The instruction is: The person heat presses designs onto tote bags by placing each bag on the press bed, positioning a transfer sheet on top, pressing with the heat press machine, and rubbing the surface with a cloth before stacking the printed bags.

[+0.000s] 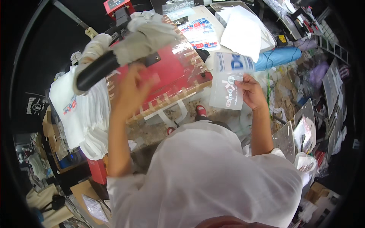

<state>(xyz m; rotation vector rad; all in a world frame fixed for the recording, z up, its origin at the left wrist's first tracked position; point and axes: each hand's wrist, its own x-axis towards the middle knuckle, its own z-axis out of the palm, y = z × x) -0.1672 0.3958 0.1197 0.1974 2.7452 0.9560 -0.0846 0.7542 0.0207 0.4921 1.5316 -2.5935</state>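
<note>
My right hand pinches the edge of a translucent transfer film with white lettering. Just beyond it is a second clear piece with blue print; whether it is held too I cannot tell. My left hand, smeared by motion, is over the near left part of the red plate of what looks like a heat press. Above that hand slants the thick black lever handle, with grey cloth wrapped around its upper part.
A pile of white printed fabric hangs at the left of the press. White sheets and a printed blue-and-red sheet lie at the back. A blue plastic roll sits at right, with flat boards leaning nearer.
</note>
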